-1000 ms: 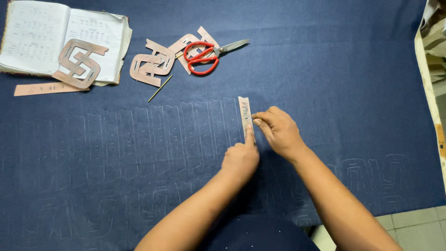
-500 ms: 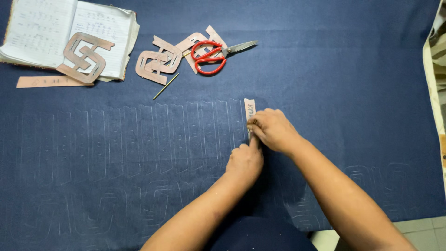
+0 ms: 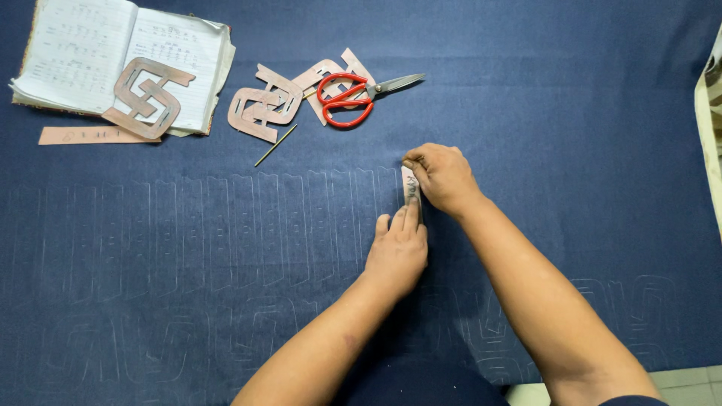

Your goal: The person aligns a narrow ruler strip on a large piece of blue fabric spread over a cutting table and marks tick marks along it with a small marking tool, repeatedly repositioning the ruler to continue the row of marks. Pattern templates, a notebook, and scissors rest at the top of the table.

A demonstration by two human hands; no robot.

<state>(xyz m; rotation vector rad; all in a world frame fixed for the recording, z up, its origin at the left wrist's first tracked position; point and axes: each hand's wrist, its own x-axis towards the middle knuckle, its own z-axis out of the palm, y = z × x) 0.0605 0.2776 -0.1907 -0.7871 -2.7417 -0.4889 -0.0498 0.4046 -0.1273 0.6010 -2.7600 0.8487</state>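
Navy cloth covers the whole desk, chalked with a row of tall narrow outlines, and right at the end of that row sits the small cardboard strip template. That strip is our landmark. Left hand lies just below it, palm down, fingers straight and together, fingertips pressing on the strip's lower end, so flat and open rather than gripping. Right hand is against the strip's upper right edge, fingers curled tight at its top corner; whether a chalk or marker is pinched in there I cannot tell, the fingers hide it.

Up and slightly left of the strip, well apart, red-handled scissors lie on a heap of pinkish cardboard cut-out shapes, blades pointing right. Just below that heap a thin stick lies slanted on the cloth. Far to the upper left of the strip, an open notebook carries another interlocking cardboard shape, with a long flat cardboard strip lying just under the notebook's lower edge.
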